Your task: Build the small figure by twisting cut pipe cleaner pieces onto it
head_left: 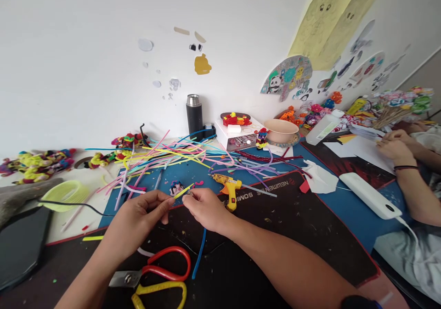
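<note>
My left hand pinches a short yellow pipe cleaner between thumb and fingertips. Closed against the strip's far end is my right hand; its fingertips partly hide that end. Just behind the strip lies a small pipe-cleaner face with a blue top. To the right of my right hand, a yellow hot glue gun rests on the dark mat. Nearer to me are scissors with one red and one yellow handle. A blue pipe cleaner runs below my right hand.
Loose coloured pipe cleaners are heaped at the back, before a black thermos and a white box. Finished figures and a dark tablet lie left. At right, another person's hands work near a white power strip.
</note>
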A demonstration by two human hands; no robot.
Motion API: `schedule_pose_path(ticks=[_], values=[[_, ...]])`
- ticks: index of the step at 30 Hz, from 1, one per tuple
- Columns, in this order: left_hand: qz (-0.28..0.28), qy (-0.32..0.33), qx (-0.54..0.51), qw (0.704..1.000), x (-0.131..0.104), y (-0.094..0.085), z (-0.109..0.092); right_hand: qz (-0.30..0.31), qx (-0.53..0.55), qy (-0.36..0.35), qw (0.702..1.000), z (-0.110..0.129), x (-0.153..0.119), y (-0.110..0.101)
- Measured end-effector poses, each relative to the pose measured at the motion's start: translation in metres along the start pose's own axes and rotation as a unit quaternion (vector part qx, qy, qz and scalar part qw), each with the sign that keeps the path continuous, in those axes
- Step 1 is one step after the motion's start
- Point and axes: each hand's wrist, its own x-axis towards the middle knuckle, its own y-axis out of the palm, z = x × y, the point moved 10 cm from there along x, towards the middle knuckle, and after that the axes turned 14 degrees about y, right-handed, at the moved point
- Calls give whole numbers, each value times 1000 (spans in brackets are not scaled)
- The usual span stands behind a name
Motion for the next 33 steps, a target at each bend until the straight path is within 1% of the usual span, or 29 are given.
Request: schedule_pose_path(ticks=[5, 10, 12, 15, 19, 21, 24, 28, 33], values=[[24, -31, -95, 995, -2, 4, 14, 6, -12, 6, 1000, 2, -2, 1], [41, -60, -178, 981, -4, 10, 17, -35, -54, -28, 998, 12, -6, -8], [51, -84, -203, 974, -7, 14, 18, -41, -71, -37, 996, 15, -7, -7], [49, -119, -233, 964, -10, 16, 20, -44, -83, -43, 995, 17, -10, -6], [31, -147, -259, 954, -13, 15, 23, -70, -88, -68, 991, 21, -12, -10], [37, -153, -262, 952, -14, 16, 24, -79, -97, -80, 989, 23, -13, -11], [53, -161, -264, 950, -15, 20, 25, -81, -100, -84, 988, 24, -13, -12], [55, -173, -268, 946, -15, 22, 27, -92, -101, -92, 986, 25, -13, -14], [54, -165, -266, 948, -15, 21, 24, -80, -121, -81, 986, 22, -12, -8]])
